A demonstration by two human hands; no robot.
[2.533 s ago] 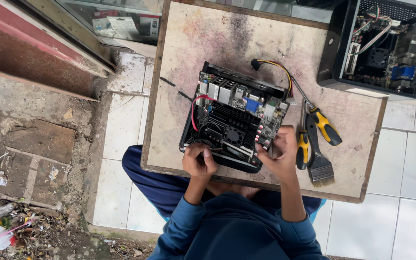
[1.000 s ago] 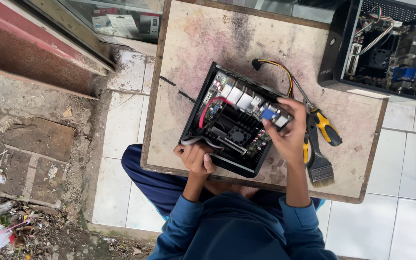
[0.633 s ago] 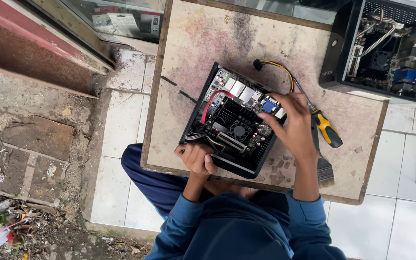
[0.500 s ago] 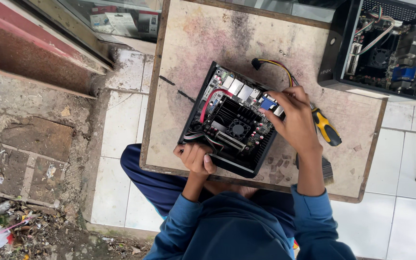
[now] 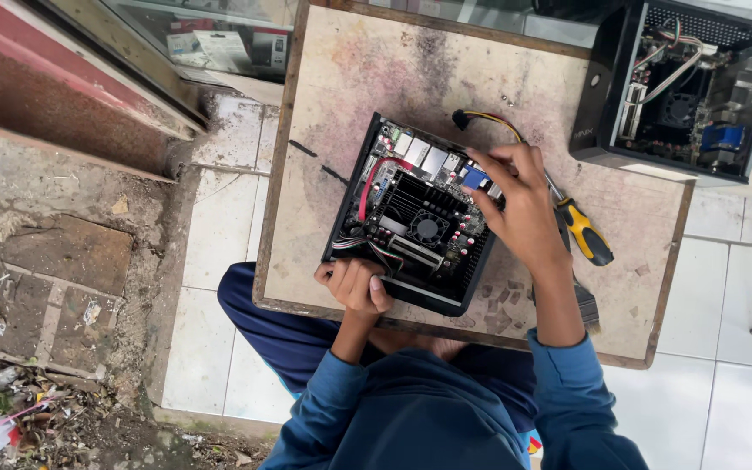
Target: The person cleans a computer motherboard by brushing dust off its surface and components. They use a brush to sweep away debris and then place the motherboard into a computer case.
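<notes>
1. Near edge of tabletop (image 5: 341, 78): L hand (image 5: 354, 285) curled over the near-left corner of the small open computer case (image 5: 367, 187), fingers wrapped on its rim w/ thumb on top – clenched on the case.
2. The case sits a bit left of centre on the tabletop, turned at an angle, its near side close to the near edge. Inside: circuit board w/ a black finned heatsink & small round fan (image 5: 429, 229), plus a red cable (image 5: 369, 178) curving along the left side.
3. R hand (image 5: 520, 204) is over the far-right corner of the case, fingertips pinched down at a blue connector (image 5: 474, 177) on the board; can't tell if it actually grasps the part or just touches it.
4. Right of that hand, on the tabletop: screwdriver w/ yellow-black handle (image 5: 587, 231); a brush (image 5: 587, 303) lies nearer the near-right corner, partly hidden by the forearm.
5. Beyond the case: yellow-black wire lead w/ black plug (image 5: 461, 119).
6. Far-right corner: second, bigger open black computer case (image 5: 607, 87), boards & cables visible inside.
</notes>
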